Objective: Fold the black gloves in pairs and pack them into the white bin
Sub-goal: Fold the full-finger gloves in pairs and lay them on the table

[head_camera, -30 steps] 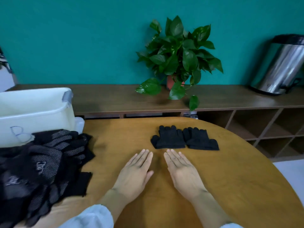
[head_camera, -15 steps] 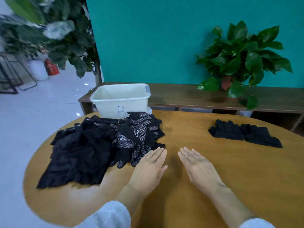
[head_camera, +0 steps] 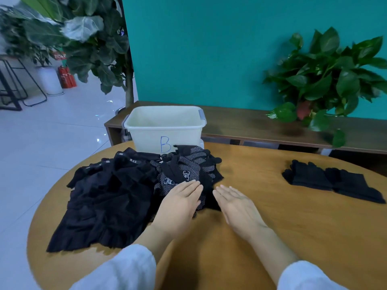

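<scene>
Both grips lie flat and unclenched, fingers straight, holding nothing: our left hand rests over the near edge of the heap of dotted gloves, our right hand hovers or rests just beside it on the bare desk; whether the right palm touches the wood we cannot tell.

Ahead of the left fingertips the dotted gloves lie tangled, black knit speckled with white grip dots and white logo patches, cuffs and fingers crossing one another. To the left of that hand spreads a second, plainer pile of black cloth, some pieces with small woven labels. Well off to the right of our right hand sits a pair of plain black gloves, laid flat side by side. Beyond the heap, straight ahead of both hands, stands the white bin, marked with a blue B; what shows of its inside looks bare.

The risk, as we judge it, is in the tangle: pulling one glove could drag its neighbours along, and the near-identical pieces invite a mismatched pair. Cloth also overhangs toward the desk's left rim, so a careless tug might send some to the floor.
</scene>
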Motion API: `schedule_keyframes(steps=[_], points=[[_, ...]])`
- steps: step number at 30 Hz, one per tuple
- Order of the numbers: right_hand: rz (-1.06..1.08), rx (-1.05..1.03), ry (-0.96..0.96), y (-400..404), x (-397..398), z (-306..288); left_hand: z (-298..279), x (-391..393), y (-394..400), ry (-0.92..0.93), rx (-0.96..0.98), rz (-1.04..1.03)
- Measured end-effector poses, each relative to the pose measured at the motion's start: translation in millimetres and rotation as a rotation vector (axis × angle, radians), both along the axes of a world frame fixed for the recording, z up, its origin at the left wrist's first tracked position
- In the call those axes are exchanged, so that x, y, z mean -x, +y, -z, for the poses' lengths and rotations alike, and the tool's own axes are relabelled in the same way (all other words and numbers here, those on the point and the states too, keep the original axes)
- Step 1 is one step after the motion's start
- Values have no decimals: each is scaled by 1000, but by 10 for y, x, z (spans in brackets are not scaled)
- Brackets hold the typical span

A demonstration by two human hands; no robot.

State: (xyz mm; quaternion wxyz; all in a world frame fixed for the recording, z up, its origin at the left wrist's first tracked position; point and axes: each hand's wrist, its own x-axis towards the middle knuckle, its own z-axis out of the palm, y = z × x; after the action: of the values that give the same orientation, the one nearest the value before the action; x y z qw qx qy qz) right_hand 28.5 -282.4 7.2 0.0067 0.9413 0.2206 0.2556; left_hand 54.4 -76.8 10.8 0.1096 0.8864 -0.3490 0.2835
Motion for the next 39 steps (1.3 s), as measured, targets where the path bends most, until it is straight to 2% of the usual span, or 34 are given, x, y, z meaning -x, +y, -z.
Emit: schedule_keyframes(steps=[10, 14, 19, 23, 29, 33, 37, 39], points=[[-57, -3, -10, 2, -641, 27, 214, -598, -221, 95, -50, -2], [-94, -4, -31, 19, -741, 95, 302, -648, -262, 25, 13, -8], [-51, 15, 73, 3, -699, 118, 242, -587, -302, 34, 99, -16], [-56, -56, 80, -11, -614, 26, 122, -403, -272, 62, 182, 59], [-113, -233, -18, -10, -213, -262, -132, 59, -168, 113, 312, 116], [-85, -362, 25, -7, 160, -548, -408, 388, -67, 331, 471, 73], [-20, -821, 306, 57, 590, -944, -835, 689, -91, 688, 818, 117], [-65, -1071, 428, 72, 778, -1159, -995, 768, -101, 761, 858, 144]])
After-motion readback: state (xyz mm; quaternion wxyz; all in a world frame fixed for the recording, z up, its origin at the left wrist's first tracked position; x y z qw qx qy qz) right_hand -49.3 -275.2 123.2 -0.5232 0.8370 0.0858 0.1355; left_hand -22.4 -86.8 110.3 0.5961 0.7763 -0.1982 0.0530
